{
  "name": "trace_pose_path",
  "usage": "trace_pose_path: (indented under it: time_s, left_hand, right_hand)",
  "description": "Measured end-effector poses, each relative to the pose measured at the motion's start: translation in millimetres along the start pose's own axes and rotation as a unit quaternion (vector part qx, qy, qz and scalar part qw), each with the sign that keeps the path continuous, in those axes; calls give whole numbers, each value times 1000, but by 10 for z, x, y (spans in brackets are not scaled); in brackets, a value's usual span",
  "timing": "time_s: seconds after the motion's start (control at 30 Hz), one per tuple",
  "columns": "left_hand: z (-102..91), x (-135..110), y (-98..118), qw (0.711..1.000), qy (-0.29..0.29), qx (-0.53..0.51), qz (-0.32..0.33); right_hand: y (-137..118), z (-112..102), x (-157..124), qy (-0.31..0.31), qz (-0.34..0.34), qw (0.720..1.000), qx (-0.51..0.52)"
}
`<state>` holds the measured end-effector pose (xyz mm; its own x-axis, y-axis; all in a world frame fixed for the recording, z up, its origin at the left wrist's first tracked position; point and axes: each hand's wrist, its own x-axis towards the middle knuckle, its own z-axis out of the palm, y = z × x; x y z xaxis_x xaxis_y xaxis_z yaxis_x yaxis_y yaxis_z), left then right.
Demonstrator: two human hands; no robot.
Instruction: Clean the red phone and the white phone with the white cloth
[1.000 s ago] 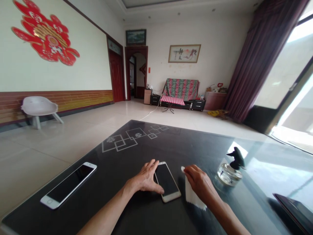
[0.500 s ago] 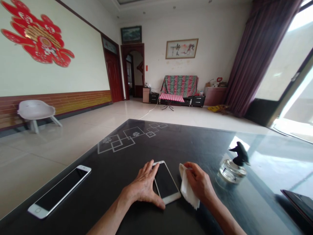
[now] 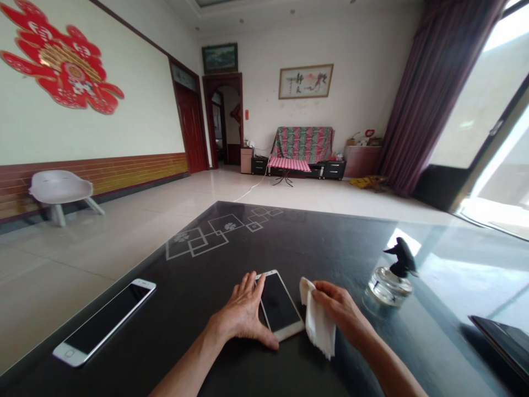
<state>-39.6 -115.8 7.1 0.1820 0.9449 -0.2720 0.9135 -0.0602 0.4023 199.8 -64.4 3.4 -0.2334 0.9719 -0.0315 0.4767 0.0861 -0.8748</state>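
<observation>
A white smartphone with a dark screen lies face up on the black table. My left hand grips it along the left side, thumb at the lower end and fingertips at the upper corner. To the right of that phone, my right hand pinches a white cloth between thumb and fingers. The cloth hangs down beside the phone, apart from the screen. Further left lies a second white smartphone, also face up. A clear spray bottle with a black trigger head stands right of my right hand.
The glossy black table has a pale square pattern on its far left part. A dark flat object lies at the right edge. Beyond the table are a white chair and a small table with a pink striped top.
My right hand has shifted slightly with the cloth, which now hangs more open and a little lower. My left hand keeps its place on the phone. The view has moved slightly.
</observation>
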Motion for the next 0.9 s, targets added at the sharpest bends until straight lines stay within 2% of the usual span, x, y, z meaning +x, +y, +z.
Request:
trace_pose_path:
  time_s: [0.13, 0.3, 0.5, 0.67, 0.73, 0.8, 0.9]
  left_hand:
    - [-33, 25, -9, 1000, -13, 7, 17]
    - [-35, 52, -30, 1000, -19, 4, 24]
    - [21, 65, -81, 1000, -4, -4, 30]
    - [50, 81, -98, 999, -4, -11, 31]
    - [66, 92, -109, 999, 1, -14, 30]
    - [82, 102, -122, 999, 8, -15, 28]
    - [85, 106, -127, 999, 11, -14, 29]
  right_hand:
    - [-26, -50, 10, 45, -41, 994, -93]
    - [-67, -113, 46, 66, -103, 982, -142]
    - [64, -169, 183, 123, -187, 953, -203]
    - [-52, -50, -34, 167, -260, 920, -243]
    - [-175, 79, -197, 146, -292, 910, -254]
    - [-281, 221, -343, 104, -266, 916, -281]
    - [-339, 380, -478, 43, -159, 928, -335]
